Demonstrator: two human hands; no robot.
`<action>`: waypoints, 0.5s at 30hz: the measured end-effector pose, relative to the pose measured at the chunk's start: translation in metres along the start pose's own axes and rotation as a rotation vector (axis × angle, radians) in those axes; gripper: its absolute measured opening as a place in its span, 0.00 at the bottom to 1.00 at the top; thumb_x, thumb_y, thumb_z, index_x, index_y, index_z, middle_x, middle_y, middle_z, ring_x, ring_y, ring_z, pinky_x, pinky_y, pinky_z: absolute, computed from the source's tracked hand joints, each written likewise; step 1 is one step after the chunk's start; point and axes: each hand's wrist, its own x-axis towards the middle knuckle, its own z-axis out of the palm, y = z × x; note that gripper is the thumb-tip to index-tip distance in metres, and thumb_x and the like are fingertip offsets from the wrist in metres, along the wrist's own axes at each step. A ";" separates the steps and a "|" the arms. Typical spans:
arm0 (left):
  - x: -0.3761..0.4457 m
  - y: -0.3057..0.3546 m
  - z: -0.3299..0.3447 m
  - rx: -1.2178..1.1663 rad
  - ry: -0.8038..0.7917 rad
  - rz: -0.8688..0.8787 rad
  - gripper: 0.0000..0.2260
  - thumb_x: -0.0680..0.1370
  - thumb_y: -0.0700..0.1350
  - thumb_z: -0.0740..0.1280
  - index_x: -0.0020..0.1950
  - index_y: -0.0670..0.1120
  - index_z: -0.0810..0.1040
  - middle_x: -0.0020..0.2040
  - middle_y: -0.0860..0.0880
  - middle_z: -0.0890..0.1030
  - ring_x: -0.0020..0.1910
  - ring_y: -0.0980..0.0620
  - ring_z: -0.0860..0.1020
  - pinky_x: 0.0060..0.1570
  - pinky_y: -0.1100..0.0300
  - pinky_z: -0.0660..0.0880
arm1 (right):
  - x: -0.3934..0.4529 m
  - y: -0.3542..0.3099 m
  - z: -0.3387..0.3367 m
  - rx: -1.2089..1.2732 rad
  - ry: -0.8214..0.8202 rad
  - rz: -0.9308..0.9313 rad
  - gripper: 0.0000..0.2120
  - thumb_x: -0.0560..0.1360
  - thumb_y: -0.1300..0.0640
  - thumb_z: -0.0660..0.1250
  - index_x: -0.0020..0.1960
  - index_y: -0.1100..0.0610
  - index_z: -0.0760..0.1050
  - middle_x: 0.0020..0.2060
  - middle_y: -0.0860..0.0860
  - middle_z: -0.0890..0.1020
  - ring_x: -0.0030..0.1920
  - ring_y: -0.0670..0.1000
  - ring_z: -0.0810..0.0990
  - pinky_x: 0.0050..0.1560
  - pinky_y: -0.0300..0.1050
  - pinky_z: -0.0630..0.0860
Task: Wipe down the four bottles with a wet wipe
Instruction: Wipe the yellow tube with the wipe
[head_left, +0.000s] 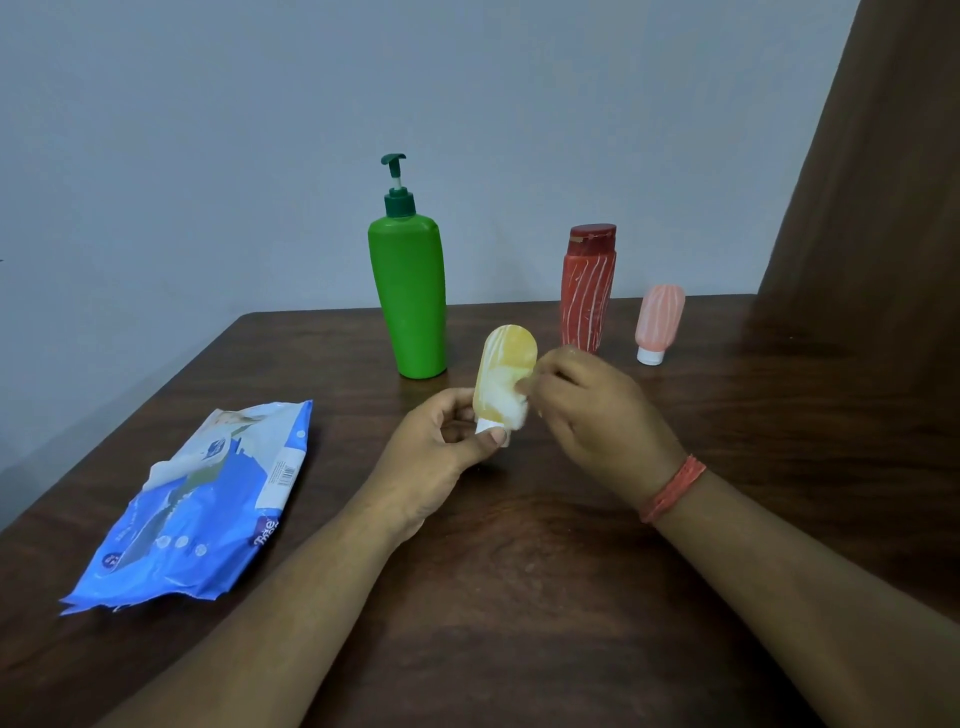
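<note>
Bottles: four, all at mid-table or behind. Far left, blue wipe pack (202, 512) lying flat on brown table (519, 597), flap peeled up, well apart from the bottles. Green pump bottle (410, 296) upright near the back edge. Just right and in front, yellow bottle (504, 382) held up off the table, white cap down. Left hand (441, 452) grips it at the cap end, thumb across the cap. Right hand (592, 415) pinches a white wipe (511, 405) against the yellow bottle's lower right side; fingers curled, blurred. Red thread band (672, 488) on the right wrist. Red bottle (587, 288) upright behind the right hand. Pink bottle (658, 322) standing on its white cap, near the red one, not touching. Brown curtain (872, 182) far right.
</note>
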 end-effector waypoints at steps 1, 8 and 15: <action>0.000 0.000 0.001 -0.007 0.008 -0.004 0.18 0.73 0.39 0.77 0.61 0.49 0.79 0.57 0.40 0.82 0.53 0.45 0.82 0.61 0.49 0.78 | 0.001 0.002 0.000 -0.005 0.043 0.051 0.08 0.76 0.67 0.70 0.54 0.61 0.82 0.48 0.54 0.80 0.47 0.53 0.78 0.45 0.48 0.79; 0.000 -0.001 -0.001 -0.017 0.087 -0.028 0.18 0.70 0.33 0.78 0.49 0.47 0.73 0.53 0.42 0.83 0.49 0.48 0.81 0.57 0.45 0.78 | 0.000 -0.011 0.000 0.020 -0.025 -0.087 0.12 0.79 0.56 0.64 0.55 0.61 0.82 0.51 0.55 0.81 0.49 0.54 0.78 0.50 0.46 0.76; -0.001 0.000 0.003 0.124 0.043 -0.011 0.16 0.71 0.38 0.79 0.49 0.47 0.73 0.50 0.47 0.84 0.46 0.55 0.82 0.48 0.59 0.79 | 0.003 -0.002 -0.002 -0.057 0.079 0.050 0.08 0.73 0.68 0.72 0.51 0.61 0.82 0.49 0.55 0.82 0.49 0.56 0.79 0.48 0.53 0.79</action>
